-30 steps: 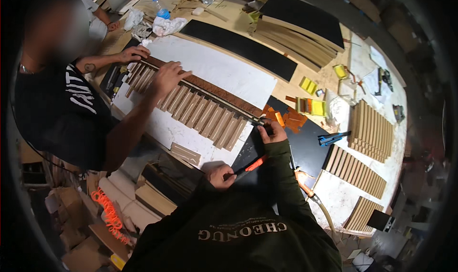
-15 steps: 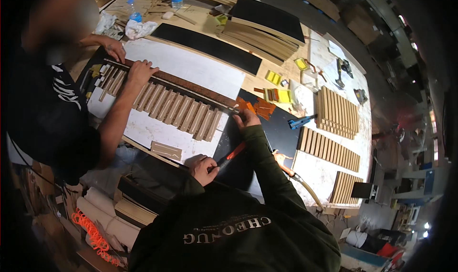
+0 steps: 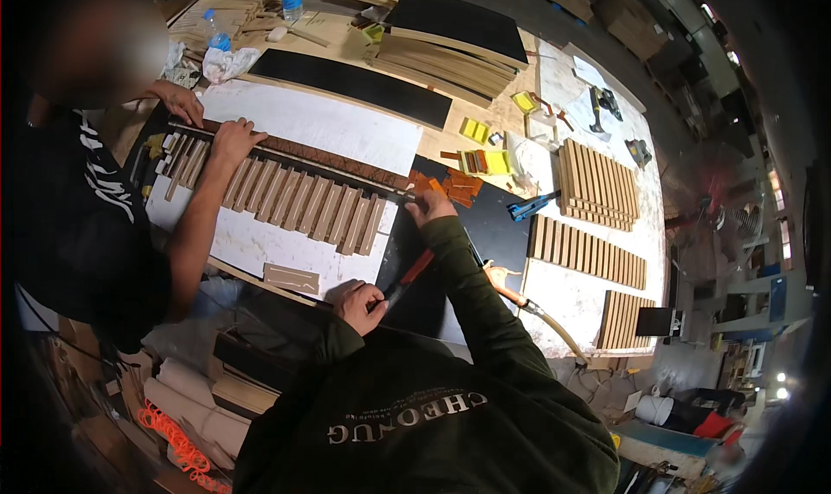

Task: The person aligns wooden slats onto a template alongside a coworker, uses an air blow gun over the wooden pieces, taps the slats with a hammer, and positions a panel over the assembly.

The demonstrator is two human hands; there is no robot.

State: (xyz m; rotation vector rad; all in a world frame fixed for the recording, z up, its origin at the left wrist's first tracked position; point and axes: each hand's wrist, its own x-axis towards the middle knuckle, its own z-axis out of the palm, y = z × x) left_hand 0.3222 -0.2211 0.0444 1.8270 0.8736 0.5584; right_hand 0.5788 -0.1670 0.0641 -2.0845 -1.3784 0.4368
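A long dark-brown strip (image 3: 333,158) with a pale edge lies along a row of short wooden slats (image 3: 290,198), several of which carry a thin light line on top. My right hand (image 3: 430,206) is closed, its fingers pinching the near right end of that strip. A co-worker's two hands (image 3: 232,141) press on its far left part. At the table's near edge my left hand (image 3: 357,307) has its fingers curled round the black end of a black-and-orange tool (image 3: 416,268); its kind is not clear. A loose brown slat (image 3: 291,277) lies to the left of it.
Orange pieces (image 3: 461,187) and yellow boxes (image 3: 485,162) lie beyond my right hand. A blue tool (image 3: 531,206) and slatted wooden panels (image 3: 597,185) stand to the right. A black panel (image 3: 351,87) and a stack of boards (image 3: 454,48) are at the back. A hose (image 3: 554,325) hangs over the edge.
The view has shifted slightly, so the whole scene sits a little further left and up. Both my hands and the co-worker's keep their places on the things they touch.
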